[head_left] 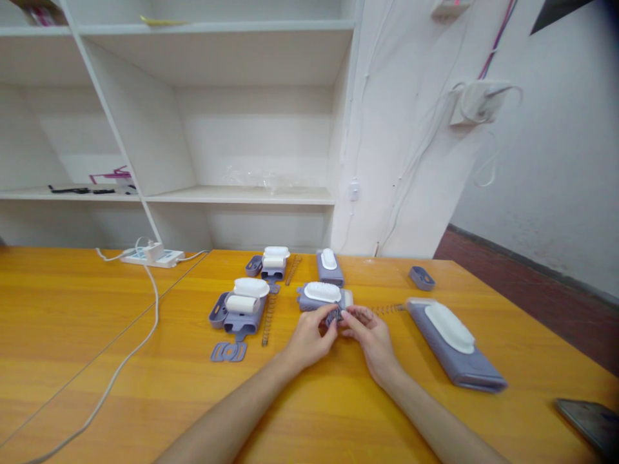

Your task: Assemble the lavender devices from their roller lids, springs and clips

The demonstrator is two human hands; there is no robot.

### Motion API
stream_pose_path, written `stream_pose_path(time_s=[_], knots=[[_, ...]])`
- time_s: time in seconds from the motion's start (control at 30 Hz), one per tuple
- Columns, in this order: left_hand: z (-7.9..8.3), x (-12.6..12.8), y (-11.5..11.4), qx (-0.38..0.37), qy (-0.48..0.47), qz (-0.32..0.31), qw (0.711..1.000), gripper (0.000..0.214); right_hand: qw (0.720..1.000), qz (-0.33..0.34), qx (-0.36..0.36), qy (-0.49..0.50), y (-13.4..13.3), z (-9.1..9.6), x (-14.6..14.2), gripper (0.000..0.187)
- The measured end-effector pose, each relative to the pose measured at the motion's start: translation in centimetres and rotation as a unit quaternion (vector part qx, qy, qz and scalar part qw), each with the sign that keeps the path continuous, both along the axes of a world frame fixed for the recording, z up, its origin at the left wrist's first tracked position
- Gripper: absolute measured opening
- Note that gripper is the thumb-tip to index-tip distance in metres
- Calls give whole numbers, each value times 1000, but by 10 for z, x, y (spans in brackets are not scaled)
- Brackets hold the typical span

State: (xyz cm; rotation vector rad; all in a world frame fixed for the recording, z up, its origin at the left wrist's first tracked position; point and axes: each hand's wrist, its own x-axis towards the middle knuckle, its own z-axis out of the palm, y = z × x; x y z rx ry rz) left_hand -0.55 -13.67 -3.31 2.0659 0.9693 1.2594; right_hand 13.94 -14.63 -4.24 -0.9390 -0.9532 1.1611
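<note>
My left hand [309, 336] pinches a small grey-purple plastic part [333, 315] between thumb and fingers. My right hand [371, 340] closes on the same part from the other side, its fingertips meeting the left ones. A coil spring [388, 309] stretches out to the right from behind my right fingers; whether they touch it I cannot tell. Just beyond both hands lies a grey-purple body with a white bristled oval pad [323, 292], its right end partly hidden by my fingers.
Left are two sets with white rollers [242, 304] [274, 262], a long spring [269, 320] and a flat cut-out plate [229, 352]. Right are a wrapped grey-purple unit [454, 345], a small tray-like piece [422, 278] and a phone [587, 419]. A power strip [167, 258] trails a cable.
</note>
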Motion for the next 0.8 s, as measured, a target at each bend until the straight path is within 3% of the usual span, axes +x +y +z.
stream_pose_path(time_s=[0.3, 0.47, 0.8], knots=[[-5, -3, 4, -12, -10, 8, 1000, 38, 993, 40, 26, -110, -3, 5, -1, 39], [-7, -3, 7, 11, -7, 12, 1000, 33, 994, 35, 27, -97, -3, 6, -2, 38], [-4, -4, 6, -19, -23, -13, 999, 36, 994, -3, 13, -111, 0, 1, -2, 31]])
